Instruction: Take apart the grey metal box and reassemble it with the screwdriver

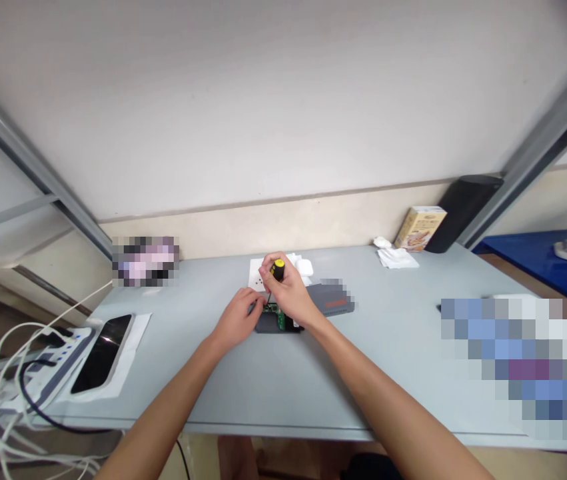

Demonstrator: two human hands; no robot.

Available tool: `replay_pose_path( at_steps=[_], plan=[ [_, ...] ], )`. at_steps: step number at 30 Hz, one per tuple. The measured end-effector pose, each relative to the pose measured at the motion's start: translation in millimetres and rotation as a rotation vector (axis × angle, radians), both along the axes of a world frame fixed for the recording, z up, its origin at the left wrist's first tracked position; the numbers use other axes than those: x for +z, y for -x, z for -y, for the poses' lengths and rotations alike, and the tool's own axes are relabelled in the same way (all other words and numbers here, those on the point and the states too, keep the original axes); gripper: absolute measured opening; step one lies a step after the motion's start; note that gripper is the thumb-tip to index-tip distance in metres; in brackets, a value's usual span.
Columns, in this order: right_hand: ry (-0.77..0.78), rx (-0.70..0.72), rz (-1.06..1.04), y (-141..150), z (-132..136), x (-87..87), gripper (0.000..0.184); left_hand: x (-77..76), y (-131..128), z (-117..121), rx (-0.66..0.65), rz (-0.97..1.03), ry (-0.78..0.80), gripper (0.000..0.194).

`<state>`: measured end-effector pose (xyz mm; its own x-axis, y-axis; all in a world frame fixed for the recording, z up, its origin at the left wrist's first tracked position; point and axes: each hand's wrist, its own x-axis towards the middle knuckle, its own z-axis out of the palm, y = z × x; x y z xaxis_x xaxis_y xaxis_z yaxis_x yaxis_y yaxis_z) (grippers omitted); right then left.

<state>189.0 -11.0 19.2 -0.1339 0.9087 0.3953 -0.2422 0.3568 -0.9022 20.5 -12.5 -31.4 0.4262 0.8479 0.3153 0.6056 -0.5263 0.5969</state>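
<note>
Grasping the screwdriver [278, 267], the right hand [289, 291] could scratch the circuit board [281, 319] if it slips sideways; I cannot tell the grip of the left hand [238, 313].

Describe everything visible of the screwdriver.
The screwdriver has a black handle, apparently plastic, with a yellow end and yellow markings, plus a thin dark shaft. It tilts steeply, yellow end up, shaft down toward the green circuit board. The right hand grips the handle, hiding part of it. Whether the tip touches the board, or the left hand touches the shaft, can't be told.
</note>
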Motion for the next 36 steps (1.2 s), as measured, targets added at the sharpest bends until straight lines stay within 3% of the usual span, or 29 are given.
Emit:
replay_pose_path(
  at_steps=[5, 10, 13, 21, 26, 31, 36],
  plan=[
    [0.115, 0.031, -0.123, -1, -1, 4.1, 0.048, 2.3, 0, 1, 0.003, -0.010, 0.031, 0.025],
    [0.218, 0.058, -0.244, -6, -5, 6.4, 0.040, 3.7, -1, 2, -0.002, -0.020, 0.038, 0.027],
    [0.230, 0.030, -0.274, -10, -7, 7.0, 0.039, 3.1, -1, 1, -0.002, -0.011, 0.025, 0.026],
    [0.247, 0.081, -0.318, -14, -2, 15.2, 0.056, 1.2, 0, 1, 0.006, -0.004, 0.033, 0.026],
    [0.203, 0.029, -0.300, -10, -5, 11.9, 0.051, 4.4, -2, 2, -0.001, -0.010, 0.028, 0.025],
    [0.267, 0.114, -0.403, -15, -8, 12.6, 0.039, 5.0, -2, 3, 0.005, -0.021, 0.025, 0.026],
    [0.312, 0.111, -0.429, -16, -9, 10.3, 0.037, 3.0, -1, 2, 0.001, -0.024, 0.025, 0.026]
  ],
)
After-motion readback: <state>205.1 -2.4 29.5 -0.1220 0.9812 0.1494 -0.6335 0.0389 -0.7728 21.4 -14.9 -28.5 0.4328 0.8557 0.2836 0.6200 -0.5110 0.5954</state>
